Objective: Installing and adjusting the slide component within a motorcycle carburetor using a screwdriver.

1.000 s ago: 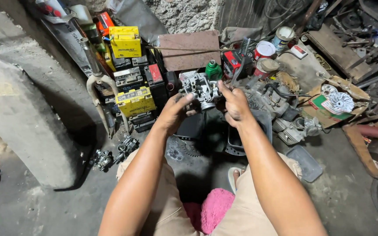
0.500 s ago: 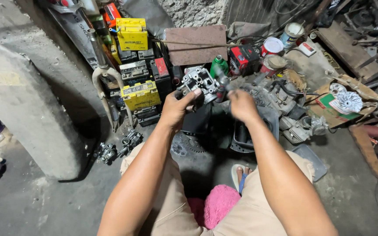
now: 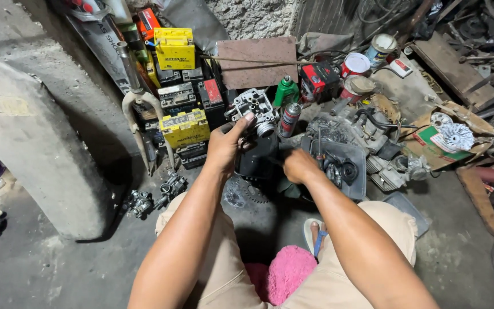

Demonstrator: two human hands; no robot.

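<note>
My left hand (image 3: pixel 224 146) grips a grey metal carburettor (image 3: pixel 254 110) and holds it up in front of me, thumb on its upper edge. My right hand (image 3: pixel 299 165) is lower and to the right, fingers curled, beside a dark plastic tray (image 3: pixel 354 166) that holds small black parts. Whether the right hand holds anything is hidden by its own fingers. A spray can (image 3: pixel 290 119) with a red cap stands just right of the carburettor. Both forearms reach out over my knees in tan trousers.
Yellow and black batteries (image 3: pixel 184 127) are stacked at the back left. A green bottle (image 3: pixel 286 90), red tins (image 3: pixel 354 64) and an engine block (image 3: pixel 367 131) sit behind. A concrete pillar (image 3: pixel 35 143) rises at the left. More carburettors (image 3: pixel 154 195) lie on the floor. A pink cloth (image 3: pixel 287 272) lies between my legs.
My right hand has let go of the carburettor and dropped down towards the black tray. My left hand still holds the carburettor up. The view has tilted downward a little.
</note>
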